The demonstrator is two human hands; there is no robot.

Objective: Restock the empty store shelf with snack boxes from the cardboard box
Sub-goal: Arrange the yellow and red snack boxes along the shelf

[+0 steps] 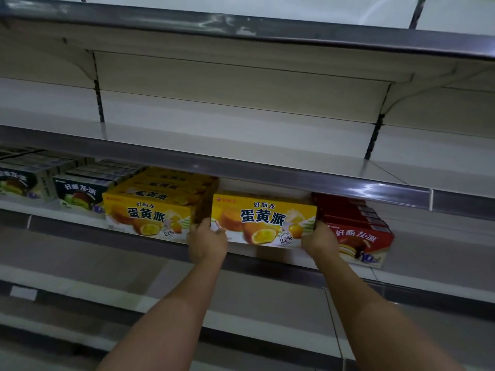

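Head view. One yellow rectangular cardboard snack box (pixel 263 218) stands on the grey metal store shelf (pixel 401 274), front face outward, between a row of matching yellow boxes (pixel 150 210) on its left and a row of red boxes (pixel 359 231) on its right. Further left stand two rows of dark green boxes (pixel 80 195); the count per row cannot be told, as the rear boxes are partly hidden.

Two hands are in view. The left hand (pixel 207 241) grips the box's lower left corner, fingers curled around the edge. The right hand (pixel 318 239) grips the lower right corner likewise, just beside the red row.
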